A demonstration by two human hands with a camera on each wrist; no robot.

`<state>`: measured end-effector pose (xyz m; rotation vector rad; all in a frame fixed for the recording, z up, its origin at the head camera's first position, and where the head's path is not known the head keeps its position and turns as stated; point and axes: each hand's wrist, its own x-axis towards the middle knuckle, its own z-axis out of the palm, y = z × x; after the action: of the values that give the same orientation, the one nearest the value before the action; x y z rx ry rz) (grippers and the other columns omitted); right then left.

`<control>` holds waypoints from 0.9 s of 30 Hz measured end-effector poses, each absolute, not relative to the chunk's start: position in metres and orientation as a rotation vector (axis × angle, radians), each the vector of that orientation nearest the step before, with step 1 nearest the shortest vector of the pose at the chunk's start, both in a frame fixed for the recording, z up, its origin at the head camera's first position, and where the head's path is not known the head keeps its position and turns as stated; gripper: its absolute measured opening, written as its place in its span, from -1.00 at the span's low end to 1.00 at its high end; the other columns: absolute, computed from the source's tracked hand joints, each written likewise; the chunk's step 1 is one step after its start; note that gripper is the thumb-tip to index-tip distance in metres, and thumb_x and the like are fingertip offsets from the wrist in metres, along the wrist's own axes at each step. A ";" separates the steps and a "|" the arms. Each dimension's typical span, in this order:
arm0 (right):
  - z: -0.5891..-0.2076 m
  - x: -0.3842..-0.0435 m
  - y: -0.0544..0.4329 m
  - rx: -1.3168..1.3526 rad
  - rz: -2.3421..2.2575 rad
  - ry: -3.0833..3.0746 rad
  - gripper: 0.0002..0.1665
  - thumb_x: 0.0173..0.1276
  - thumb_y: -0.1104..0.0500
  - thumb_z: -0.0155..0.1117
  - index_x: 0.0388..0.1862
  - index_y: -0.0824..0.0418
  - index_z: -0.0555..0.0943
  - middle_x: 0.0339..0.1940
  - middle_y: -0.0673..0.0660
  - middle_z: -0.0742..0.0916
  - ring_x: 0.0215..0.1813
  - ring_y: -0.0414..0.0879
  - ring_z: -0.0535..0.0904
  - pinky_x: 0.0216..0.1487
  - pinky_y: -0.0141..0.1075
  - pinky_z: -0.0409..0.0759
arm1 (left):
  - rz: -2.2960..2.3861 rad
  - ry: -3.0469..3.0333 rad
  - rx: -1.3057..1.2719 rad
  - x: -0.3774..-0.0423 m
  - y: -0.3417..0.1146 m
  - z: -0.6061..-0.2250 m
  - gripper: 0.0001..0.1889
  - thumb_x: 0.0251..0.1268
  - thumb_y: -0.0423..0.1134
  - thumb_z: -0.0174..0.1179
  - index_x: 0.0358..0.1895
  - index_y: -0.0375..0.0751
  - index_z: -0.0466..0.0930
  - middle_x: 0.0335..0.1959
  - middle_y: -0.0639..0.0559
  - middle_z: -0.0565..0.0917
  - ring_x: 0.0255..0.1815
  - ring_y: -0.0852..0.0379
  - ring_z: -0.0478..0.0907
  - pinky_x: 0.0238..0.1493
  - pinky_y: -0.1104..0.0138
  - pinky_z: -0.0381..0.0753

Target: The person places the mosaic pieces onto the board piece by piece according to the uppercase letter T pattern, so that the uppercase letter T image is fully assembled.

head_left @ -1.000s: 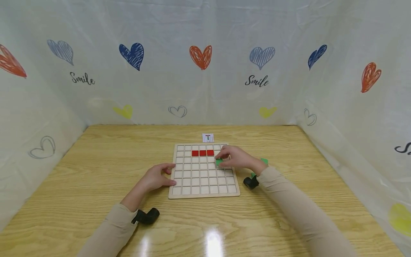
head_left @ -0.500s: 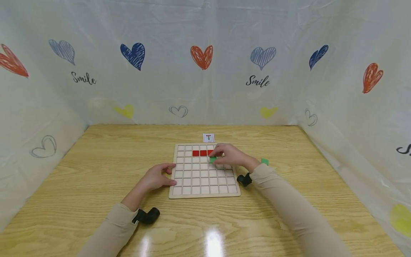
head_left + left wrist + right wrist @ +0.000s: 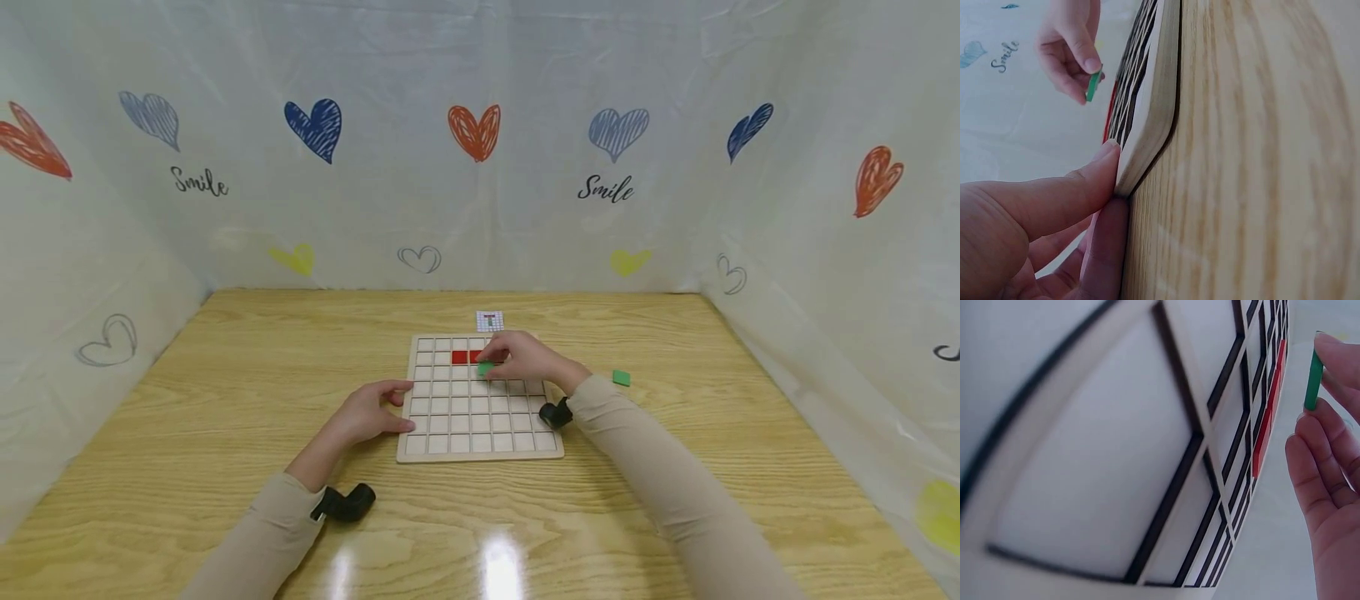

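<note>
A wooden grid board (image 3: 480, 451) lies on the table. My left hand (image 3: 369, 412) holds its left edge, the thumb on the rim and the fingers along the side. In the left wrist view the thumb (image 3: 1079, 187) touches the board's border. My right hand (image 3: 525, 357) pinches a green square tile (image 3: 485, 367) over the upper middle of the grid. From the right wrist view the green tile (image 3: 1314, 381) stands on edge between thumb and fingertips, apart from the board. Red tiles (image 3: 459, 357) sit in one row; that hand partly covers them.
Another green tile (image 3: 621, 378) lies on the table right of the board. Behind the board is a small pattern card (image 3: 490, 321). White sheeting with hearts (image 3: 474, 133) encloses the table at the back and sides.
My right hand has carried the green tile leftward across the board, to just below the red row. My left hand has stayed at the board's edge.
</note>
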<state>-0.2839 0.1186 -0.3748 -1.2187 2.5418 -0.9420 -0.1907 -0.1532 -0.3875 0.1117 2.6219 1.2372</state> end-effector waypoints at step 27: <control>-0.377 -0.296 0.097 -1.142 -0.741 2.577 -0.73 0.13 0.25 0.41 -0.15 0.27 0.70 -0.31 0.02 0.61 -0.26 -0.19 0.50 -0.18 -0.38 0.46 | 1.217 2.631 0.099 -0.192 -0.153 -0.390 -0.36 -0.05 -0.33 0.43 0.20 -0.28 0.45 -0.18 -0.08 0.48 -0.17 -0.02 0.35 -0.10 0.16 0.29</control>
<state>-0.2959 0.0971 -0.3770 -1.1423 2.5773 -0.7411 -0.1918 -0.1534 -0.3897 0.0991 2.6310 1.2168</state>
